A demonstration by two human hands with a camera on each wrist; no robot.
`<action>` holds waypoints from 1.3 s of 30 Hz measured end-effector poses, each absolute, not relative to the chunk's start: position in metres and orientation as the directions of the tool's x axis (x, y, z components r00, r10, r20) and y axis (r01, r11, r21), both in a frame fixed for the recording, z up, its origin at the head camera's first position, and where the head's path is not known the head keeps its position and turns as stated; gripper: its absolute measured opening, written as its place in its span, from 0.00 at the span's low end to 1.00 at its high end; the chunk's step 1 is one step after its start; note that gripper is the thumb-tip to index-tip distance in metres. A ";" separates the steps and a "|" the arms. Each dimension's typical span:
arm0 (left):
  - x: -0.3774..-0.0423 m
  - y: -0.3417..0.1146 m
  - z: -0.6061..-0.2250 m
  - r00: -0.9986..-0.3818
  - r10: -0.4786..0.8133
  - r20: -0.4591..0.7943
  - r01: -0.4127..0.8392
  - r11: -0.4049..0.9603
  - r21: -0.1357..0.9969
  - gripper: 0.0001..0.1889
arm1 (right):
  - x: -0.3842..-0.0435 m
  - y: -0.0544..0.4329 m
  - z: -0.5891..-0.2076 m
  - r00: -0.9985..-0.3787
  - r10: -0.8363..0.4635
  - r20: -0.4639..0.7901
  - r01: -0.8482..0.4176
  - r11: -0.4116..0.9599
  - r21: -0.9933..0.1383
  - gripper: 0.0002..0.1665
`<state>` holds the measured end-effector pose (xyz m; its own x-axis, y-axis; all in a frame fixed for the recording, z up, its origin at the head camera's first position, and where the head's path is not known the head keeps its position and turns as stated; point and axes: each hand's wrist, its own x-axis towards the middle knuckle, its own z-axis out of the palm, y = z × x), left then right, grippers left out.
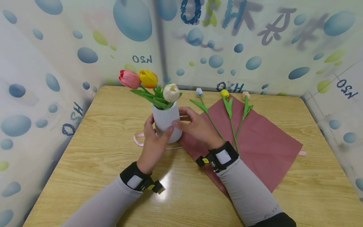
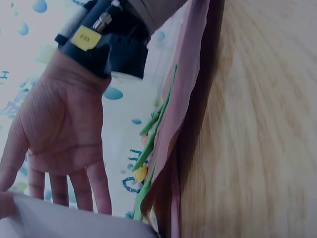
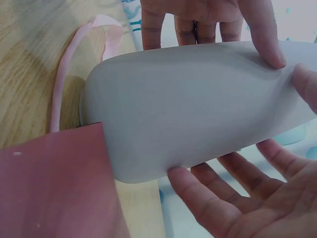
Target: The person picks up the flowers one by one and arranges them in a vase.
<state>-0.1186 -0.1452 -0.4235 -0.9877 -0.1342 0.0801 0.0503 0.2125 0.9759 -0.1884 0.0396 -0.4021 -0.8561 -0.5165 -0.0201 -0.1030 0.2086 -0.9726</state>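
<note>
A white vase (image 1: 165, 119) stands upright between my two hands, holding a pink tulip (image 1: 129, 79), an orange-yellow tulip (image 1: 148, 78) and a white tulip (image 1: 171, 92) with green leaves. My left hand (image 1: 154, 140) grips its left side, thumb across the front and fingers round behind. From the right, my right hand (image 1: 199, 127) holds the vase, thumb on the front and fingers along the far side. The right wrist view shows the smooth vase wall (image 3: 193, 109) between both hands. Whether its base fully rests on the table cannot be told.
Dark pink wrapping paper (image 1: 263, 148) lies right of the vase. On it are a blue tulip (image 1: 199, 92), a yellow tulip (image 1: 225, 93) and a pale pink tulip (image 1: 245, 95). Pink ribbon (image 1: 138, 138) curls by the vase on the wooden table (image 1: 107, 126). A patterned curtain (image 1: 215, 47) stands behind.
</note>
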 end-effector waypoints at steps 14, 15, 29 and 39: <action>-0.137 -0.172 -0.425 -0.995 0.047 0.086 0.094 0.227 0.969 0.45 | -0.183 0.037 -0.394 -0.891 -0.449 -0.067 -0.053 0.250 -0.967 0.31; -0.139 -0.174 -0.425 -0.994 0.060 0.087 0.099 0.229 0.968 0.44 | -0.183 0.037 -0.394 -0.894 -0.442 -0.071 -0.051 0.259 -0.965 0.32; -0.156 -0.201 -0.425 -0.966 0.257 0.024 0.100 0.287 0.953 0.41 | -0.172 0.034 -0.381 -0.890 -0.454 0.043 -0.262 0.433 -0.863 0.46; -0.158 -0.205 -0.427 -0.959 0.281 0.031 0.106 0.256 0.961 0.39 | -0.173 0.036 -0.381 -0.891 -0.453 0.024 -0.248 0.443 -0.862 0.45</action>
<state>-0.1576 -0.2050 -0.4269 -0.9592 0.2811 0.0309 0.1061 0.2564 0.9607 -0.1734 0.0365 -0.3814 -0.8912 -0.4529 0.0241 -0.2483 0.4428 -0.8615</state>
